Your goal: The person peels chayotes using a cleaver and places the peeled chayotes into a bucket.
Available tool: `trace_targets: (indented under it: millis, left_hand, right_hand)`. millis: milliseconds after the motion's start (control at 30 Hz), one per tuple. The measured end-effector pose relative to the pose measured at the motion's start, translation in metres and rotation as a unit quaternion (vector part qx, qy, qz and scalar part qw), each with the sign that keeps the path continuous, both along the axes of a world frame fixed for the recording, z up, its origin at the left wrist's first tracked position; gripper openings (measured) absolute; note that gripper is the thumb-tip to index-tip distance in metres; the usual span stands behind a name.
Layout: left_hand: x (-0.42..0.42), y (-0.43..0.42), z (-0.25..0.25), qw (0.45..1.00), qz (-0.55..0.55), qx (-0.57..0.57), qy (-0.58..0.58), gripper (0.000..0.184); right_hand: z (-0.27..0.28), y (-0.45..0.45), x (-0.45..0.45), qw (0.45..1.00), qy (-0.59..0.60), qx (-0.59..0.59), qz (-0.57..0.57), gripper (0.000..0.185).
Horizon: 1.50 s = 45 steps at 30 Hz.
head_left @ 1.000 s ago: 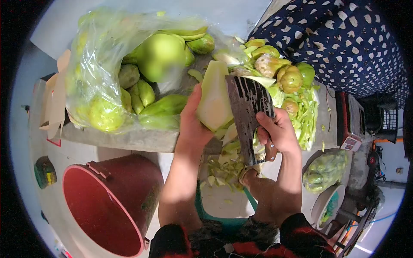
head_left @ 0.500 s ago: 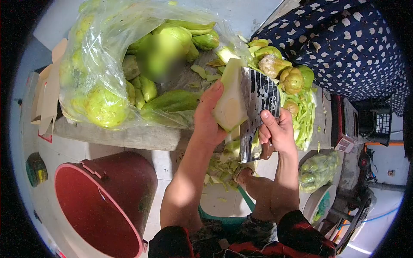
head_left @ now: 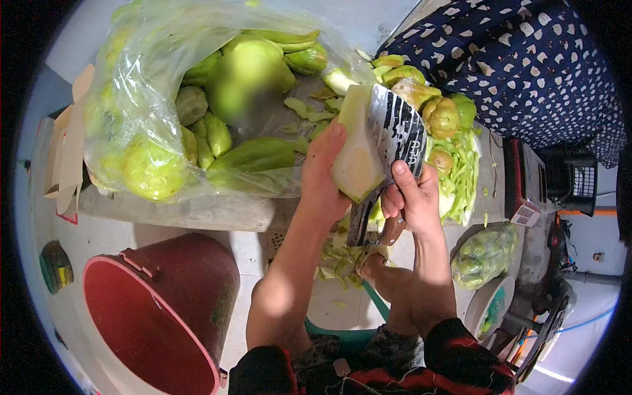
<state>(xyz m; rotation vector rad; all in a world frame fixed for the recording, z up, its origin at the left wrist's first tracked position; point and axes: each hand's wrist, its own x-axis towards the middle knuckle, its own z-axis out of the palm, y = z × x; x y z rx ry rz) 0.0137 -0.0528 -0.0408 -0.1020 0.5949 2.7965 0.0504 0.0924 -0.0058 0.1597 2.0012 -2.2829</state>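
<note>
A cut, pale green fruit [head_left: 359, 155] rests in my left hand [head_left: 324, 168], its flat cut face turned up. My right hand [head_left: 415, 197] grips the wooden handle of a broad dark cleaver [head_left: 396, 128], the thumb on the blade. The blade lies against the right side of the fruit. Behind and to the right are green peel strips [head_left: 464, 178] and several whole or peeled fruits [head_left: 441, 117]. To the left, a clear plastic bag [head_left: 148, 85] holds large green fruits [head_left: 257, 161].
A red bucket [head_left: 227, 270] stands on the floor at lower left. Dark patterned cloth [head_left: 513, 66] hangs at upper right. A bagged green heap [head_left: 486, 255] and a white basin [head_left: 475, 309] are at lower right, past the grey table edge [head_left: 178, 212].
Over the last second my left hand and the fruit have moved right. The cleaver has tilted, its tip swinging toward the upper right and its handle end shifting left.
</note>
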Motion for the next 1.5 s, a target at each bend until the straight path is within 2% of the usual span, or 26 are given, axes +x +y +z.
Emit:
trace_targets:
  millis: [67,167,267,333,500,700,767,833,867,900,967,1033,1067,1133,1167,1233,1433,1500]
  left_hand:
    - [-0.003,-0.002,0.001,0.999,-0.017,0.028,0.012,0.049]
    - [0.0,-0.005,0.007,0.999,-0.035,-0.024,-0.004,0.049]
    - [0.001,-0.003,0.008,1.0,-0.012,0.013,-0.02,0.043]
    - [0.0,-0.006,0.004,0.999,-0.047,-0.008,0.025,0.048]
    - [-0.001,-0.005,-0.001,0.998,-0.037,-0.052,-0.011,0.048]
    - [0.001,-0.009,0.011,0.998,-0.025,-0.049,-0.018,0.048]
    - [-0.001,-0.013,0.011,0.998,-0.009,-0.054,-0.037,0.047]
    - [-0.007,-0.018,0.005,0.996,0.08,-0.032,0.029,0.051]
    - [-0.011,-0.014,0.001,0.985,0.161,-0.064,0.017,0.06]
    - [-0.013,-0.012,-0.001,0.984,0.163,-0.068,0.019,0.06]
    - [-0.014,-0.012,-0.004,0.968,0.239,-0.03,0.066,0.063]
    - [-0.016,-0.015,-0.012,0.956,0.27,-0.048,0.102,0.065]
    - [-0.018,-0.015,-0.016,0.941,0.303,-0.055,0.138,0.068]
    - [-0.021,-0.015,-0.019,0.939,0.305,-0.022,0.158,0.071]
    - [-0.023,-0.017,-0.022,0.934,0.31,0.013,0.176,0.074]
    - [-0.027,-0.022,-0.026,0.93,0.316,-0.011,0.186,0.076]
    - [-0.019,-0.019,-0.021,0.923,0.314,-0.03,0.219,0.073]
    - [-0.01,-0.01,-0.013,0.927,0.328,-0.079,0.162,0.07]
  right_hand:
    - [0.003,-0.001,-0.001,1.0,-0.002,0.003,0.001,0.032]
    - [0.006,0.007,-0.002,0.999,-0.03,0.029,0.03,0.032]
    - [0.003,0.006,-0.002,0.999,-0.023,0.016,0.023,0.031]
    - [0.003,0.007,-0.002,0.999,-0.026,0.014,0.03,0.031]
    - [0.006,0.011,-0.003,0.997,-0.037,0.02,0.057,0.031]
    - [0.009,0.02,-0.004,0.998,-0.003,0.051,0.044,0.028]
    - [0.017,0.025,-0.003,1.0,0.001,-0.008,-0.003,0.021]
    - [0.028,0.019,0.003,0.985,0.057,0.158,-0.025,0.014]
    - [0.03,0.012,0.008,0.951,0.116,0.285,-0.017,0.012]
    - [0.031,0.0,0.015,0.897,0.173,0.406,-0.009,0.012]
    - [0.032,-0.024,0.029,0.839,0.222,0.494,0.05,0.014]
    - [0.023,-0.036,0.038,0.805,0.285,0.51,0.103,0.018]
    - [0.021,-0.042,0.041,0.807,0.283,0.508,0.101,0.018]
    - [0.02,-0.049,0.046,0.771,0.321,0.538,0.115,0.02]
    - [0.02,-0.05,0.046,0.771,0.319,0.539,0.113,0.02]
    - [0.019,-0.051,0.045,0.753,0.342,0.549,0.119,0.02]
    - [0.019,-0.055,0.045,0.763,0.324,0.548,0.115,0.016]
    - [0.015,-0.055,0.041,0.771,0.314,0.544,0.103,0.015]
